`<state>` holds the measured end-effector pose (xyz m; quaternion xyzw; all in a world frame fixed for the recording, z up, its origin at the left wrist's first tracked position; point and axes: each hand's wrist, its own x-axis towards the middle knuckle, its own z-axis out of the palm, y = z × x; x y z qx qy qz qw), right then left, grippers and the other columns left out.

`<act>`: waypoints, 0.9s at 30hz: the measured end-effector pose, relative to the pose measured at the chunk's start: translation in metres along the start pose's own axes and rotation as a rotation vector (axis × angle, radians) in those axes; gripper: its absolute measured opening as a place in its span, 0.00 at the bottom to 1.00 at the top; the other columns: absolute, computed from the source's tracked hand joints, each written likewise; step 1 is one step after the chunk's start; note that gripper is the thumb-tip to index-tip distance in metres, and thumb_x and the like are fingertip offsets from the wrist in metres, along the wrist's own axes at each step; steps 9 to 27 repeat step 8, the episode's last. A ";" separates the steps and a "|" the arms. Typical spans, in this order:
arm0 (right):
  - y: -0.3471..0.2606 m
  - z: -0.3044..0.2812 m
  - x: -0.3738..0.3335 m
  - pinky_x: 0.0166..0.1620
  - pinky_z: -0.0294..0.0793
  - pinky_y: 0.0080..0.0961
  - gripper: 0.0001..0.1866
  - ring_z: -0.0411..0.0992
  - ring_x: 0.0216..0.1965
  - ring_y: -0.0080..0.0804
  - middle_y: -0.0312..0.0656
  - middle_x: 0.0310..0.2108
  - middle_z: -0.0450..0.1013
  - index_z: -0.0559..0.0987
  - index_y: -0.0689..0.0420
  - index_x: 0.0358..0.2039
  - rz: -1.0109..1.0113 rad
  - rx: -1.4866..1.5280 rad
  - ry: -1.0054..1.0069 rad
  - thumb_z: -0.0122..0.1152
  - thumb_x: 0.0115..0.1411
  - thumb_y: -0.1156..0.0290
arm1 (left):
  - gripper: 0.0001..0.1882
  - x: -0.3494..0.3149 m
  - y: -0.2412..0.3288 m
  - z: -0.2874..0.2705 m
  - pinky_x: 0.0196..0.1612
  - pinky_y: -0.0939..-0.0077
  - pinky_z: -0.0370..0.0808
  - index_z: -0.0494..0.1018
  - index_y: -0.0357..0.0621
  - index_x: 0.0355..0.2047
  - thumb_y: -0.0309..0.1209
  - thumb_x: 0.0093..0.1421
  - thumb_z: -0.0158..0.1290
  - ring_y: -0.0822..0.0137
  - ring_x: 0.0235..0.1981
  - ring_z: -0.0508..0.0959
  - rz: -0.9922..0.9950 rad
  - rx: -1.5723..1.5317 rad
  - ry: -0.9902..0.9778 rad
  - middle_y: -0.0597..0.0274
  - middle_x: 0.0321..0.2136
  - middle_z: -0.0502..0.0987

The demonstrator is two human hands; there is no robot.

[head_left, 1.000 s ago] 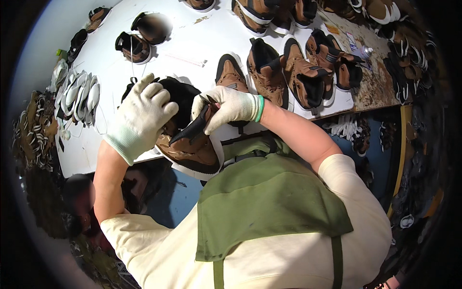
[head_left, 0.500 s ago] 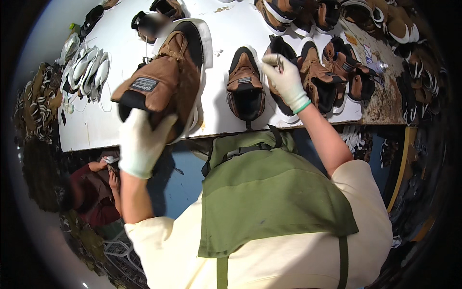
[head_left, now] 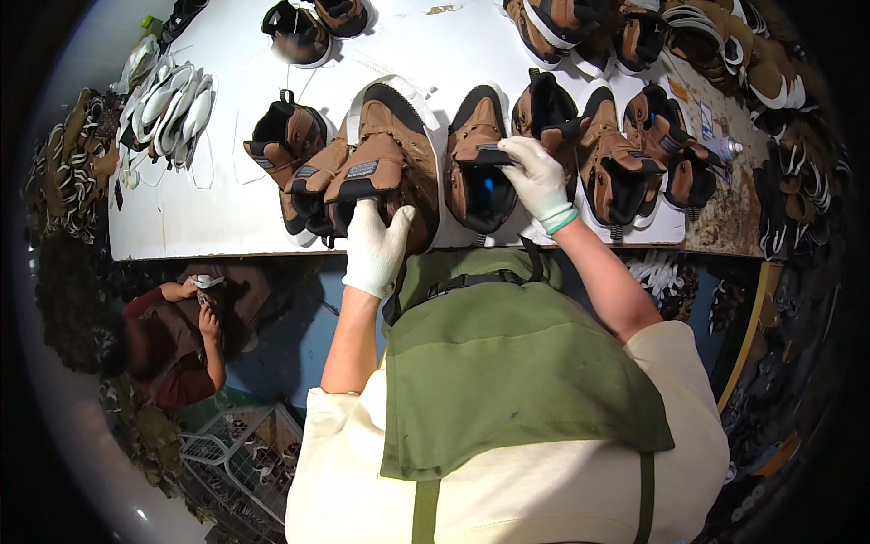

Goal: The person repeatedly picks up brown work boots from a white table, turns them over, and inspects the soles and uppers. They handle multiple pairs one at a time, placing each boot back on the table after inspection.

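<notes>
My left hand (head_left: 373,245), in a white glove, grips a brown and black shoe (head_left: 399,136) with a white sole. Its fingers reach into the shoe's opening, and the thumb stays apart at the side. The toe points away from me. Just to the right, a second brown shoe (head_left: 476,118) sits on the table, toe away. My gloved right hand (head_left: 539,177) is closed at that shoe's tongue, with fingertips pinched on its upper edge. Whether a small tool is also in those fingers is hidden. Another pair of brown shoes (head_left: 283,136) stands left of my left hand.
More brown shoes (head_left: 625,154) line the white table (head_left: 199,218) at right, with others at the back. White shoe-shaped pieces (head_left: 172,113) lie at left. A spray can (head_left: 722,148) stands at right. A person (head_left: 172,340) sits lower left, near a wire basket (head_left: 240,449).
My left hand has brought its shoe rightward, beside the second shoe. My right hand has lowered from its raised pinch, which held a thin dark thing, onto the second shoe's tongue.
</notes>
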<state>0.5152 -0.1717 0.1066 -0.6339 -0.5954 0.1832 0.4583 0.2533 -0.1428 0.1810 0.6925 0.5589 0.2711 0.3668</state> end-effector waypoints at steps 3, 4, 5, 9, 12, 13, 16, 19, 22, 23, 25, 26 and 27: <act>0.007 -0.006 -0.003 0.53 0.72 0.23 0.19 0.74 0.48 0.29 0.42 0.45 0.74 0.77 0.62 0.45 0.119 0.304 -0.045 0.60 0.51 0.87 | 0.23 0.001 -0.020 0.007 0.46 0.65 0.73 0.68 0.32 0.48 0.29 0.55 0.60 0.51 0.43 0.78 -0.037 -0.089 -0.016 0.44 0.42 0.77; 0.000 -0.013 0.000 0.55 0.70 0.22 0.19 0.72 0.49 0.28 0.42 0.45 0.73 0.76 0.63 0.45 0.143 0.259 -0.076 0.59 0.51 0.88 | 0.23 0.003 -0.023 0.010 0.47 0.65 0.73 0.68 0.32 0.48 0.29 0.55 0.60 0.51 0.43 0.78 -0.056 -0.102 -0.031 0.43 0.42 0.77; -0.002 -0.017 0.002 0.55 0.69 0.22 0.19 0.72 0.49 0.28 0.42 0.46 0.72 0.76 0.62 0.45 0.133 0.255 -0.094 0.59 0.51 0.89 | 0.23 0.006 -0.025 0.012 0.47 0.65 0.73 0.68 0.32 0.48 0.30 0.55 0.60 0.52 0.44 0.78 -0.076 -0.114 -0.045 0.43 0.43 0.77; 0.000 -0.023 0.002 0.56 0.68 0.23 0.19 0.72 0.50 0.30 0.43 0.50 0.71 0.77 0.61 0.45 0.125 0.328 -0.148 0.58 0.52 0.88 | 0.24 0.013 -0.036 0.013 0.48 0.66 0.73 0.67 0.32 0.48 0.32 0.56 0.60 0.50 0.46 0.78 -0.189 -0.027 -0.140 0.42 0.43 0.77; 0.000 -0.023 0.002 0.56 0.68 0.23 0.19 0.72 0.50 0.30 0.43 0.50 0.71 0.77 0.61 0.45 0.125 0.328 -0.148 0.58 0.52 0.88 | 0.24 0.013 -0.036 0.013 0.48 0.66 0.73 0.67 0.32 0.48 0.32 0.56 0.60 0.50 0.46 0.78 -0.189 -0.027 -0.140 0.42 0.43 0.77; 0.000 -0.023 0.002 0.56 0.68 0.23 0.19 0.72 0.50 0.30 0.43 0.50 0.71 0.77 0.61 0.45 0.125 0.328 -0.148 0.58 0.52 0.88 | 0.24 0.013 -0.036 0.013 0.48 0.66 0.73 0.67 0.32 0.48 0.32 0.56 0.60 0.50 0.46 0.78 -0.189 -0.027 -0.140 0.42 0.43 0.77; 0.000 -0.023 0.002 0.56 0.68 0.23 0.19 0.72 0.50 0.30 0.43 0.50 0.71 0.77 0.61 0.45 0.125 0.328 -0.148 0.58 0.52 0.88 | 0.24 0.013 -0.036 0.013 0.48 0.66 0.73 0.67 0.32 0.48 0.32 0.56 0.60 0.50 0.46 0.78 -0.189 -0.027 -0.140 0.42 0.43 0.77; 0.000 -0.023 0.002 0.56 0.68 0.23 0.19 0.72 0.50 0.30 0.43 0.50 0.71 0.77 0.61 0.45 0.125 0.328 -0.148 0.58 0.52 0.88 | 0.24 0.013 -0.036 0.013 0.48 0.66 0.73 0.67 0.32 0.48 0.32 0.56 0.60 0.50 0.46 0.78 -0.189 -0.027 -0.140 0.42 0.43 0.77; 0.000 -0.023 0.002 0.56 0.68 0.23 0.19 0.72 0.50 0.30 0.43 0.50 0.71 0.77 0.61 0.45 0.125 0.328 -0.148 0.58 0.52 0.88 | 0.24 0.013 -0.036 0.013 0.48 0.66 0.73 0.67 0.32 0.48 0.32 0.56 0.60 0.50 0.46 0.78 -0.189 -0.027 -0.140 0.42 0.43 0.77; 0.000 -0.023 0.002 0.56 0.68 0.23 0.19 0.72 0.50 0.30 0.43 0.50 0.71 0.77 0.61 0.45 0.125 0.328 -0.148 0.58 0.52 0.88 | 0.24 0.013 -0.036 0.013 0.48 0.66 0.73 0.67 0.32 0.48 0.32 0.56 0.60 0.50 0.46 0.78 -0.189 -0.027 -0.140 0.42 0.43 0.77; 0.000 -0.023 0.002 0.56 0.68 0.23 0.19 0.72 0.50 0.30 0.43 0.50 0.71 0.77 0.61 0.45 0.125 0.328 -0.148 0.58 0.52 0.88 | 0.24 0.013 -0.036 0.013 0.48 0.66 0.73 0.67 0.32 0.48 0.32 0.56 0.60 0.50 0.46 0.78 -0.189 -0.027 -0.140 0.42 0.43 0.77; 0.000 -0.023 0.002 0.56 0.68 0.23 0.19 0.72 0.50 0.30 0.43 0.50 0.71 0.77 0.61 0.45 0.125 0.328 -0.148 0.58 0.52 0.88 | 0.24 0.013 -0.036 0.013 0.48 0.66 0.73 0.67 0.32 0.48 0.32 0.56 0.60 0.50 0.46 0.78 -0.189 -0.027 -0.140 0.42 0.43 0.77; 0.000 -0.023 0.002 0.56 0.68 0.23 0.19 0.72 0.50 0.30 0.43 0.50 0.71 0.77 0.61 0.45 0.125 0.328 -0.148 0.58 0.52 0.88 | 0.24 0.013 -0.036 0.013 0.48 0.66 0.73 0.67 0.32 0.48 0.32 0.56 0.60 0.50 0.46 0.78 -0.189 -0.027 -0.140 0.42 0.43 0.77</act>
